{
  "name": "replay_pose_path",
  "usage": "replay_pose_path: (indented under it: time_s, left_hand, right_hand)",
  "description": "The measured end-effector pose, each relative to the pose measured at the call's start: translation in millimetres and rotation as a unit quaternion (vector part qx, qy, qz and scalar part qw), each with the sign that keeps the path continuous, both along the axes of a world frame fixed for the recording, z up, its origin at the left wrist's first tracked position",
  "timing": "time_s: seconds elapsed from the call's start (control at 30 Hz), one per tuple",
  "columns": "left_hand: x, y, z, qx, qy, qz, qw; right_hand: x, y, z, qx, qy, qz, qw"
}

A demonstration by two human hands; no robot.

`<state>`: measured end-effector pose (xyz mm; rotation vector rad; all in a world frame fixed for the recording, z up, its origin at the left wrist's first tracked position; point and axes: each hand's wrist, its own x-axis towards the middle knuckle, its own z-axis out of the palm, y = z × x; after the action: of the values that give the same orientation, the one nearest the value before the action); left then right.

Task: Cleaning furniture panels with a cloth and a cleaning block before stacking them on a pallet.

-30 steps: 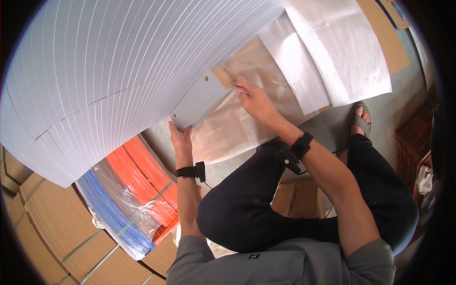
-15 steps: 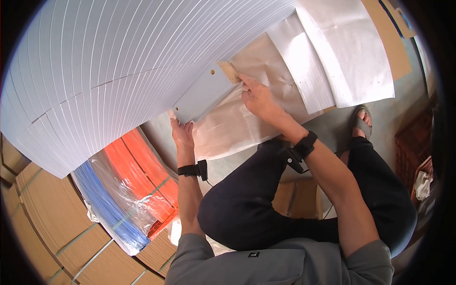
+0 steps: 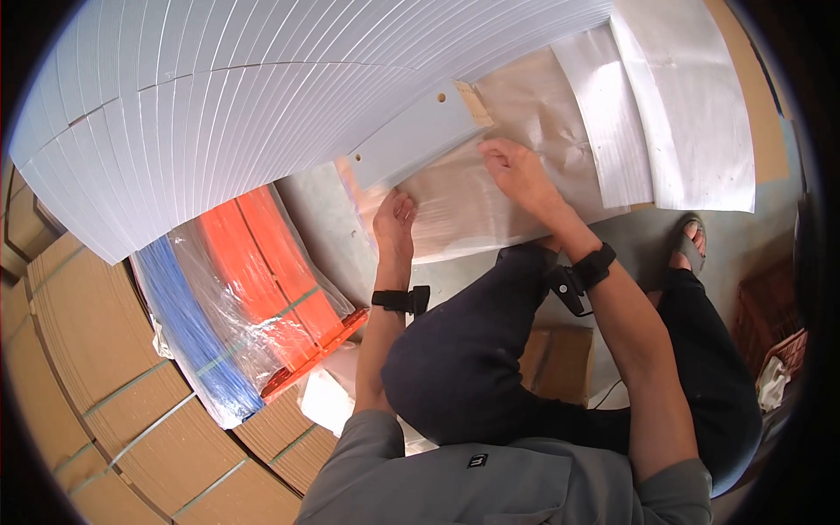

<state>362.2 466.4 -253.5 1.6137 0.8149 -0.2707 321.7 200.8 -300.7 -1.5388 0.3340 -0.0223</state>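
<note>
A flat grey-blue panel (image 3: 407, 136) with two round holes lies at the end of a long row of similar grey-blue panels (image 3: 219, 114). A tan strip (image 3: 473, 103) shows at its right end. Just off the panel's near left corner is my left hand (image 3: 394, 223), its fingers loosely bent and somewhat apart, holding nothing visible. Over the pale wrapping sheet (image 3: 472, 206), near the panel's right end, my right hand (image 3: 518, 173) is closed with its fingers curled in. I see nothing in it. Both hands are clear of the panel.
Silvery sheets (image 3: 682, 105) lie at the far right. On the left, orange panels (image 3: 262, 262) and blue pieces (image 3: 188, 306) sit in clear plastic, beside strapped cardboard stacks (image 3: 96, 341). A cardboard box (image 3: 557, 363) is between my legs; a dark red crate (image 3: 766, 306) stands at right.
Both hands have come away from the ends of the panel and drawn back toward me. My right fingers, earlier extended at the tan strip, are now curled. The whole view has shifted.
</note>
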Motion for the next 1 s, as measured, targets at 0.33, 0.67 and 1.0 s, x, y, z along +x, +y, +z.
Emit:
replay_pose_path:
  time_s: [0.33, 0.67, 1.0]
  left_hand:
    - [20, -10, 5, -0.101, -0.027, 0.034, 0.994]
    - [60, 14, 21, 0.072, -0.104, -0.038, 0.991]
    - [88, 17, 16, -0.013, -0.024, -0.095, 0.995]
  right_hand:
    - [-1, -11, -3, 0.043, 0.043, 0.03, 0.998]
    - [11, -17, 20, -0.063, -0.005, -0.089, 0.994]
    - [39, -3, 30, -0.107, -0.023, -0.014, 0.994]
